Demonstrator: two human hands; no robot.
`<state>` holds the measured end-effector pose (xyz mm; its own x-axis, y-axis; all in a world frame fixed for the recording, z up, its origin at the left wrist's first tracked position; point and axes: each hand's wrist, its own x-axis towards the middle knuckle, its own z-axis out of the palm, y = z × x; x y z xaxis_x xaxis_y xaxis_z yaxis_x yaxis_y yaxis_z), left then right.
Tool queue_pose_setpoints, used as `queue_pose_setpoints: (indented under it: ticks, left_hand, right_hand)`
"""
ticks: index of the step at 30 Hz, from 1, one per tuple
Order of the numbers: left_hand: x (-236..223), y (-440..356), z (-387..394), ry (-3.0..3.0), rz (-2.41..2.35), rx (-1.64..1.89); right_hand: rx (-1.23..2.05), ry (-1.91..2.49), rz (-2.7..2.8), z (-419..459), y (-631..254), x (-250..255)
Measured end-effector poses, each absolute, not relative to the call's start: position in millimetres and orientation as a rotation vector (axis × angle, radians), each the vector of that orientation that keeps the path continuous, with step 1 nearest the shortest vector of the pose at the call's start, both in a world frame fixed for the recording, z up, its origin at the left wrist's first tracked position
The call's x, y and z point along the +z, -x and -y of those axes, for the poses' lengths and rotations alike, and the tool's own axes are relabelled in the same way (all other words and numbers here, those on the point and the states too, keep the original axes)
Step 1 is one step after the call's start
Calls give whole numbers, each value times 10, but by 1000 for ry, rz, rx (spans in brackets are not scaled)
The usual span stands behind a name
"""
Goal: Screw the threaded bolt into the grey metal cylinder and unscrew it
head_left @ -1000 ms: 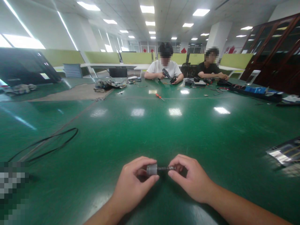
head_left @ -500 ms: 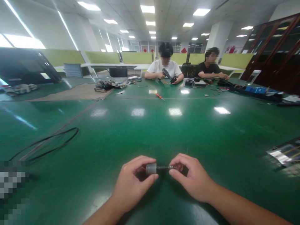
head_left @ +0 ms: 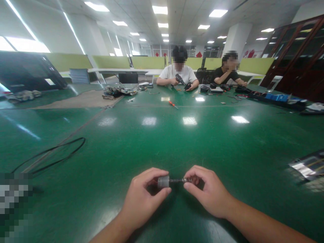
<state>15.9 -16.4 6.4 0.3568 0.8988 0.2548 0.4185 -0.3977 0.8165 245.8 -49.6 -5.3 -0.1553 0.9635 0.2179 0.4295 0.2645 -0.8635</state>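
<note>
Shaft (head_left: 176, 180) shows slightly longer than before, so the parts are maybe drawing apart: left hand (head_left: 144, 195) grips the grey cylinder (head_left: 163, 182), right hand (head_left: 212, 194) pinches the ribbed metal piece (head_left: 186, 180), over the desk (head_left: 141, 145).

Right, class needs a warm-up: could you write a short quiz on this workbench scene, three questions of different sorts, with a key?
1. Multiple choice: what colour is the handle of the screwdriver on the green tabletop?
A) Blue
B) Orange-red
C) White

2. True or false: the left hand holds the grey cylinder, while the right hand pinches the end of the dark shaft.

3. Fill in the blank: the person holding the power drill across the table wears a ____ shirt.

Key: 1. B; 2. True; 3. white
</note>
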Motion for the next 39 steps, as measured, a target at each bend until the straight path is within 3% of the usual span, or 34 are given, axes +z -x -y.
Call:
queue_pose_setpoints:
  ticks: [39]
  left_hand:
    - [95,-138,146,-1994,-1158,951]
  right_hand:
    - [825,1318,1703,496,-2465,-51]
